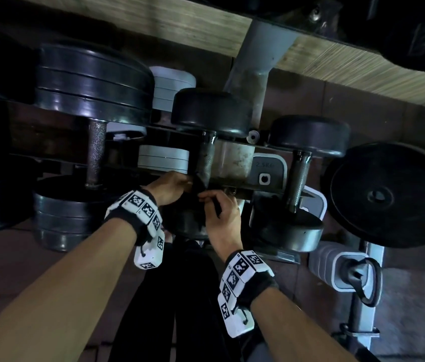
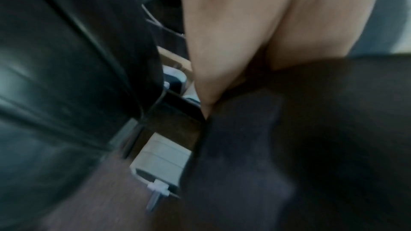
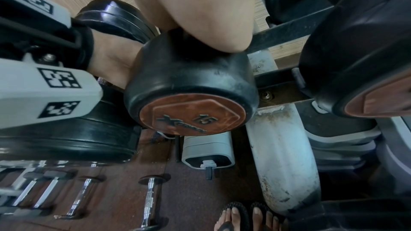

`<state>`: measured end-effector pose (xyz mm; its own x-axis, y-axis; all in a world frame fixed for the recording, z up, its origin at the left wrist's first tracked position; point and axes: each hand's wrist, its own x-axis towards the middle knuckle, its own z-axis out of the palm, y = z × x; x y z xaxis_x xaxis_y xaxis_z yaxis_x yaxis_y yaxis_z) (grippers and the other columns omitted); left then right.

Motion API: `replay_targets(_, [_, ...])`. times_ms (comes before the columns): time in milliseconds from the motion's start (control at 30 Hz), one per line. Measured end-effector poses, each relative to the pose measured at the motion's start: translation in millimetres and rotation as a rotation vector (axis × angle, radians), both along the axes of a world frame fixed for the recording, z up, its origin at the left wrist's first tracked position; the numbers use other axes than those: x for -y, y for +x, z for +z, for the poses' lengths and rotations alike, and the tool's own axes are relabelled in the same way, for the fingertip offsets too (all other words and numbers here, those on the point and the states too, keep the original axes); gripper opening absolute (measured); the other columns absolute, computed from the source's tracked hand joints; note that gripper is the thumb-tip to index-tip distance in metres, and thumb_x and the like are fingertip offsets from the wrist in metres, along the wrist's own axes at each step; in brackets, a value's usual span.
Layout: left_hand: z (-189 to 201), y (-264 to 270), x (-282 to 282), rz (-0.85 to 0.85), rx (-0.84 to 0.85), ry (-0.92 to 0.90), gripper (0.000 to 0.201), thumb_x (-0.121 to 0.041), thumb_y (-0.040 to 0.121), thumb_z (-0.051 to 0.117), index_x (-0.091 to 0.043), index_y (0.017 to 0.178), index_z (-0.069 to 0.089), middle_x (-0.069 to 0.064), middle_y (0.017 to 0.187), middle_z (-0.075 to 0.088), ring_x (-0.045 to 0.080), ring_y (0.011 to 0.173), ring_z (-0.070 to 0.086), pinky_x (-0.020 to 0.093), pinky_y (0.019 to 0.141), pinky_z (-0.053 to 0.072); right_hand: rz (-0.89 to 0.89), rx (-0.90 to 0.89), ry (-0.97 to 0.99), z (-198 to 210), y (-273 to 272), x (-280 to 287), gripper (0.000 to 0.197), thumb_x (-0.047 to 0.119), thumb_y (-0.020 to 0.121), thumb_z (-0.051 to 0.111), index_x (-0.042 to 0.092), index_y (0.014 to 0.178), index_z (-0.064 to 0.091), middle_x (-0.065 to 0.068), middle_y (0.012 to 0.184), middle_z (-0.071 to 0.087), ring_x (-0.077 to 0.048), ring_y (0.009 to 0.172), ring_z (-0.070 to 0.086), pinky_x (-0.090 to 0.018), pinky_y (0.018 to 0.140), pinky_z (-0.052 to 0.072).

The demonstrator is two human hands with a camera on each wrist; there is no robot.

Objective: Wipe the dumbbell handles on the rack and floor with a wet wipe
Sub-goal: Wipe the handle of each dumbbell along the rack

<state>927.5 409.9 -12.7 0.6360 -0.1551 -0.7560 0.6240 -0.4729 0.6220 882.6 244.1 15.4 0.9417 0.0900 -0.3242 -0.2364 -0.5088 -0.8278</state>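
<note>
A black rubber dumbbell lies on the rack, its knurled handle [image 1: 207, 158] running away from me. Its near head, marked 15 [image 3: 191, 90], sits just below my hands. A dark wet wipe [image 1: 200, 184] is bunched round the near end of that handle. My left hand [image 1: 180, 182] grips the wipe against the handle from the left. My right hand [image 1: 208, 198] pinches a trailing strip of the same wipe from the right. The left wrist view is blurred: it shows only my fingers [image 2: 222, 41] against the dark wipe [image 2: 289, 147].
A bigger plate dumbbell [image 1: 93, 82] lies close on the left, a smaller dumbbell [image 1: 298, 176] on the right, then a black weight plate [image 1: 389, 194]. A grey rack post [image 1: 255, 61] stands behind. Chrome-handled dumbbells [image 3: 149, 203] lie on the floor near my sandalled feet [image 3: 242, 217].
</note>
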Motion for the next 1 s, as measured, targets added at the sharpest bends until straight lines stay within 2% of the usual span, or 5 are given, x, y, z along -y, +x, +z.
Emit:
replay_targets(267, [26.7,-34.1,8.5,-0.003,0.251,0.269,0.022,-0.017,0.098,0.055,-0.018,0.111,0.073,0.004,0.111,0.074,0.021,0.109,0.066,0.031,0.095,0.049,0.014,0.021,-0.014,0.6,1.6,-0.5,0.026,0.015,0.085,0.049,0.017,0.092,0.074,0.031,0.086,0.058,-0.017,0.096,0.059,-0.043,0.093,0.048])
replay_targets(433, [43.2,-41.7,28.7,-0.079,0.33,0.313,0.024,-0.033,0.098,0.051,-0.035,0.114,0.068,-0.005,0.105,0.074,0.022,0.099,0.068,0.037,0.086,0.054,-0.027,-0.116,0.018,-0.7,8.5,4.4,0.025,0.008,0.087,0.057,0.021,0.107,0.064,0.007,0.095,0.069,-0.02,0.092,0.065,-0.045,0.086,0.054])
replay_targets(600, [33.7,-50.2,36.6,0.26,0.412,0.18,0.015,-0.034,0.096,0.058,-0.028,0.105,0.069,-0.01,0.098,0.074,0.007,0.093,0.069,0.035,0.085,0.055,0.194,-0.223,-0.116,-2.3,25.7,20.3,0.019,0.019,0.092,0.068,0.016,0.111,0.069,-0.004,0.112,0.06,-0.016,0.105,0.058,-0.033,0.099,0.047])
replay_targets(733, [28.1,-52.0,42.3,0.512,0.468,0.189,0.016,-0.023,0.096,0.062,-0.016,0.109,0.067,-0.005,0.099,0.073,-0.001,0.088,0.065,0.011,0.083,0.048,0.121,-0.314,-0.084,-0.5,50.9,24.8,0.02,0.035,0.098,0.061,0.015,0.102,0.066,-0.004,0.094,0.072,-0.022,0.086,0.068,-0.041,0.082,0.056])
replay_targets(1000, [13.9,-37.0,57.1,0.594,0.391,0.358,0.035,-0.037,0.096,0.043,-0.014,0.11,0.066,0.004,0.102,0.072,0.026,0.099,0.065,0.038,0.085,0.051,-0.196,-0.53,0.184,-20.0,111.8,-7.5,0.016,0.002,0.099,0.054,0.011,0.087,0.061,-0.01,0.083,0.066,-0.019,0.071,0.068,-0.017,0.05,0.05])
